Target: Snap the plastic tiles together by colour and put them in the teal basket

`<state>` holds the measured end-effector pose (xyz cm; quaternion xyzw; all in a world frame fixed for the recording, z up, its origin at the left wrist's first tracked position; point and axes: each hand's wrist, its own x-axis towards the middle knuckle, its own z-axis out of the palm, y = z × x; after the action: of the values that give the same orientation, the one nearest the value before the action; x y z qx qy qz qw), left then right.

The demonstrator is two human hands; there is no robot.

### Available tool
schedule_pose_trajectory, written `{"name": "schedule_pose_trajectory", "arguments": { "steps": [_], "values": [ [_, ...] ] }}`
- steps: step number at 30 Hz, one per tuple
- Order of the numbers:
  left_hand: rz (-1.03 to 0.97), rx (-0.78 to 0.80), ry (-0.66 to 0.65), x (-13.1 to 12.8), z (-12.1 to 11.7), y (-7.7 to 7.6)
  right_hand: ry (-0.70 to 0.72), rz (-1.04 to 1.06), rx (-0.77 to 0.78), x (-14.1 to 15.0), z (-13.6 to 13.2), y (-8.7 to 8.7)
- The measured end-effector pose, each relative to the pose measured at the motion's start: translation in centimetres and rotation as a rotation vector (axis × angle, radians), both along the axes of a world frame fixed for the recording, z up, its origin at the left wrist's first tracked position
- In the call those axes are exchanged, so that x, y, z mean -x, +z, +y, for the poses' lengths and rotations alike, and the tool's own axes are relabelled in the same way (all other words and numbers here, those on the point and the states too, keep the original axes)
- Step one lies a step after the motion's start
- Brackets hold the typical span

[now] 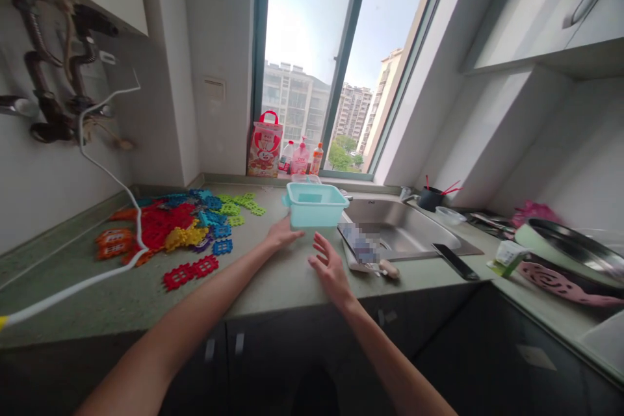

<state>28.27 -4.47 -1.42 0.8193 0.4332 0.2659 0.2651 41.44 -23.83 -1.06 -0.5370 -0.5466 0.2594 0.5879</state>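
Note:
A light turquoise plastic bin (319,214) stands on the counter in front of the window, left of the sink. My left hand (286,234) is at the bin's lower left corner, its thumb pointing right and its fingers stretched along the side. Whether it touches the bin I cannot tell. Just in front of the bin, my right hand (329,266) is open, fingers apart and nothing in it. To the left lies a pile of flat plastic interlocking pieces, with red pieces (166,227), yellow pieces (188,236), lime green pieces (238,205) and blue pieces (223,246).
A steel sink (390,224) is to the right, with a blurred-out packet (359,244) at its near left edge and a dark phone (455,261) by its front. A white cable (139,227) crosses the counter at left. A pan (575,244) sits far right; bottles (301,157) line the sill.

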Motion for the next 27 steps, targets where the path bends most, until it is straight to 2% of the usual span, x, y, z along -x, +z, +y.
{"name": "schedule_pose_trajectory", "arguments": {
  "steps": [2, 3, 5, 7, 10, 13, 16, 18, 22, 24, 26, 27],
  "values": [
    [0.104, -0.087, -0.055, -0.5, -0.3, 0.2, -0.182, -0.383, -0.086, -2.9, -2.9, 1.6],
    [0.149, -0.118, -0.07, -0.6, -0.5, 0.2, -0.3, -0.539, -0.073, -4.5, -3.7, 2.7],
    [0.223, -0.153, -0.086, -0.9, -0.6, 0.2, -0.5, -0.741, 0.09, -7.6, -4.0, 4.7],
    [0.267, -0.179, -0.083, -1.1, -1.0, 0.1, -0.557, -0.881, 0.328, -10.0, -2.8, 6.0],
    [0.316, -0.194, -0.041, -1.3, -2.6, -0.1, -0.491, -1.022, 0.536, -11.6, 0.2, 6.5],
    [0.357, -0.189, -0.078, -0.6, -5.7, -0.4, -0.418, -1.101, 0.579, -11.4, 3.1, 6.4],
    [0.318, -0.158, -0.253, 1.6, -9.7, -0.5, -0.354, -1.133, 0.607, -10.9, 4.7, 6.6],
    [0.274, -0.116, -0.365, 3.9, -12.6, 0.1, -0.322, -1.142, 0.615, -10.8, 4.8, 6.8],
    [0.113, 0.037, -0.564, 9.8, -18.1, 3.1, -0.361, -1.118, 0.544, -11.6, 2.6, 6.7],
    [-0.062, 0.119, -0.586, 12.3, -20.7, 4.7, -0.433, -1.083, 0.477, -12.2, 0.6, 6.2],
    [-0.199, 0.114, -0.615, 14.2, -23.1, 5.1, -0.508, -1.037, 0.45, -12.5, -1.3, 5.6],
    [-0.245, 0.089, -0.723, 14.8, -24.2, 4.8, -0.544, -1.011, 0.469, -12.5, -2.2, 5.3]
  ]
}}
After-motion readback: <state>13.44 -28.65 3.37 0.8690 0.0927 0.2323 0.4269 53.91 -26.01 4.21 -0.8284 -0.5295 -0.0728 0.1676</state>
